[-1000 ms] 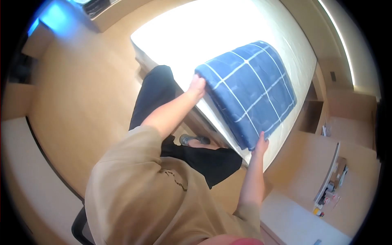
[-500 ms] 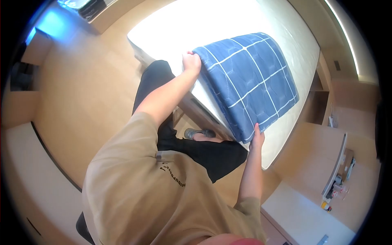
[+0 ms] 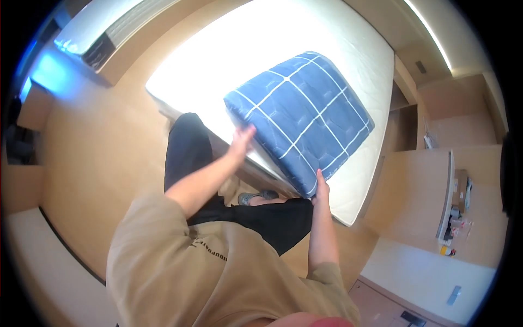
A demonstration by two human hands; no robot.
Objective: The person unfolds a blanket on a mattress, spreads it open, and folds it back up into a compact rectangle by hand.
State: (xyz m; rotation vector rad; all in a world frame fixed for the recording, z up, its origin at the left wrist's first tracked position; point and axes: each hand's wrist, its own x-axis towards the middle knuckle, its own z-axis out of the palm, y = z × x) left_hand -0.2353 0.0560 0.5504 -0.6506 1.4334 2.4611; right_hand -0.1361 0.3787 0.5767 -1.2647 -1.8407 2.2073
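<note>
A thick folded blue blanket (image 3: 308,117) with white grid lines lies on the white mattress (image 3: 348,204), close to its near edge. At the blanket's near right corner, my right hand (image 3: 322,188) grips it, thumb on top and the other fingers mostly hidden. My left hand (image 3: 241,143) is at the blanket's near left side, below the left corner. Its fingers are smeared by motion, so their hold cannot be made out.
The bed frame (image 3: 248,166) stands right in front of my legs. Wooden shelving (image 3: 403,125) is beside the bed on the right, with a desk (image 3: 414,199) and small items nearer. Pale wooden floor (image 3: 103,147) extends on the left.
My left hand has left the blanket's left corner and moved down along its side. My right hand stays at the near right corner. The view has shifted.
</note>
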